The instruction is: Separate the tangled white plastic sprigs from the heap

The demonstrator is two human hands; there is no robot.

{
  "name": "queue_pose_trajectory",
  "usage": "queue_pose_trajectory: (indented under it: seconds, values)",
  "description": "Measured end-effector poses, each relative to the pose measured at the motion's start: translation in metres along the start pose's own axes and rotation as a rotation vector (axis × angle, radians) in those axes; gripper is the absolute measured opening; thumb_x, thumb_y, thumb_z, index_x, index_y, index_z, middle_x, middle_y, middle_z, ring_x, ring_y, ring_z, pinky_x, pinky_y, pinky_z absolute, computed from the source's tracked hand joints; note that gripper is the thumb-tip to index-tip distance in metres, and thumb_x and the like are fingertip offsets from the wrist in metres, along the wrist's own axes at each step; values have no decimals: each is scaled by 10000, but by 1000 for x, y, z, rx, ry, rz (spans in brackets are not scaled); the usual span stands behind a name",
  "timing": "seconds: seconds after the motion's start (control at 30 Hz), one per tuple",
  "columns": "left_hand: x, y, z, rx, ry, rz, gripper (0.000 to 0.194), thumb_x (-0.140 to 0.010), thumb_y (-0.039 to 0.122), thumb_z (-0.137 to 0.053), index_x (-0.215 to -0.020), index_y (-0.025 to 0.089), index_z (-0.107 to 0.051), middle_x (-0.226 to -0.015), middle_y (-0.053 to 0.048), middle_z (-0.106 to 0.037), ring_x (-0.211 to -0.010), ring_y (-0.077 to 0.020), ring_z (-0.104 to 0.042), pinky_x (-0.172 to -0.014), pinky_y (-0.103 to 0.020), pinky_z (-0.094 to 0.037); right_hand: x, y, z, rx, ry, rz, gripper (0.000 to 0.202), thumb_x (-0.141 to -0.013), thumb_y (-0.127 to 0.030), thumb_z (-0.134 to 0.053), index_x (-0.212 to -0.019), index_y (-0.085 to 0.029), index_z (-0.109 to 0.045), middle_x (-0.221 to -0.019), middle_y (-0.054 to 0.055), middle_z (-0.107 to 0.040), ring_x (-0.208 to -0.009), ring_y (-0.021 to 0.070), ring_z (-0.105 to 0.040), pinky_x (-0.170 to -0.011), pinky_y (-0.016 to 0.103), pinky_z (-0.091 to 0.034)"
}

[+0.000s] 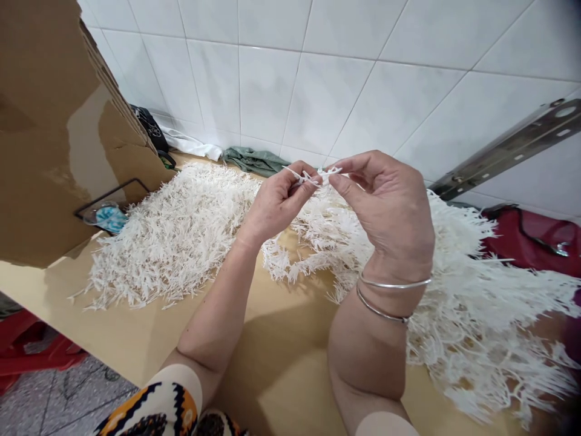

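My left hand [285,195] and my right hand [381,197] meet above the middle of the table. Between their pinched fingertips is a thin white branching plastic piece [308,178]; both hands grip it, and one of its strands sticks out past the left thumb. Left of my forearm lies a large heap of similar white branching pieces [181,230]. Behind and to the right of my right hand spreads a second, looser heap [472,315]. Two thin silver bangles [394,283] circle my right wrist.
A tall cardboard box [45,151] stands at the left on the table [281,357]. Along the tiled wall [267,79] lie a green cloth [256,160] and a white cloth [193,145]. At the right are a metal bracket [508,145] and a red bag [531,242]. A red stool [36,351] stands below left.
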State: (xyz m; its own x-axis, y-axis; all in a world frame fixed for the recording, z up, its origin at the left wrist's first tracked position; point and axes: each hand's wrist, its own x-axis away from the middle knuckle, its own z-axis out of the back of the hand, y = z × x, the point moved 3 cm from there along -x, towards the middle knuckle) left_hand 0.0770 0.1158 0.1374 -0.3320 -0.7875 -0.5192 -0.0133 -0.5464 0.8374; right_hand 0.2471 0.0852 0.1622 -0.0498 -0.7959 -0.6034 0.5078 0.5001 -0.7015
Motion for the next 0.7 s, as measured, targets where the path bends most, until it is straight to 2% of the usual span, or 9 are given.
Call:
queue_pose_trajectory:
  seconds: [0.07, 0.17, 0.23, 0.3, 0.4, 0.5, 0.7]
  values:
    - [0, 0, 0, -6, -6, 0, 360, -975, 573, -674, -905, 224, -624, -684, 43, -432, -606, -99, -366, -557, -283, -291, 0, -5, 2, 52, 36, -14, 52, -879, -236, -776, -915, -272, -766, -934, 2, -793, -948, 227, -720, -1047, 511, -546]
    - [1, 1, 0, 0, -10, 11, 358, -968, 572, -686, -909, 224, -630, -672, 45, -416, -592, -97, -342, -547, -283, -269, 1, -11, 2, 22, 8, -10, 69, -910, -247, -745, -964, -277, -774, -992, 1, -808, -988, 225, -734, -1044, 487, -544]
    - [1, 1, 0, -7, -5, 21, 354, -968, 564, -690, -910, 221, -628, -672, 46, -409, -588, -94, -330, -545, -282, -255, 1, -12, 1, -25, -8, -2, 91, -979, -295, -683, -983, -275, -772, -1029, 9, -812, -1011, 216, -737, -1027, 455, -550]
    - [2, 2, 0, -25, 11, 21, 348, -970, 554, -692, -906, 218, -626, -669, 47, -403, -582, -91, -327, -543, -281, -246, 2, -12, 0, -49, -17, 5, 199, -1039, -367, -618, -961, -264, -769, -1016, 18, -807, -1000, 202, -732, -996, 421, -555]
    - [1, 2, 1, -55, 31, 10, 346, -968, 551, -694, -893, 219, -628, -657, 50, -401, -574, -91, -327, -538, -280, -238, 2, -9, -1, -84, -49, -22, 188, -984, -437, -711, -951, -259, -762, -998, 13, -794, -986, 196, -715, -977, 407, -560]
    - [1, 3, 1, -75, 31, 9, 356, -970, 556, -686, -879, 217, -627, -653, 49, -422, -575, -92, -336, -541, -282, -241, 1, -4, -2, -56, -40, -53, 113, -867, -324, -822, -929, -267, -747, -940, -5, -774, -945, 207, -699, -971, 432, -569]
    - [2, 8, -3, -96, 11, 14, 367, -980, 548, -669, -841, 217, -596, -639, 54, -424, -567, -93, -321, -540, -284, -248, -4, 2, -3, 111, 80, -27, 85, -885, -182, -708, -885, -267, -703, -901, 9, -759, -882, 217, -697, -955, 446, -559]
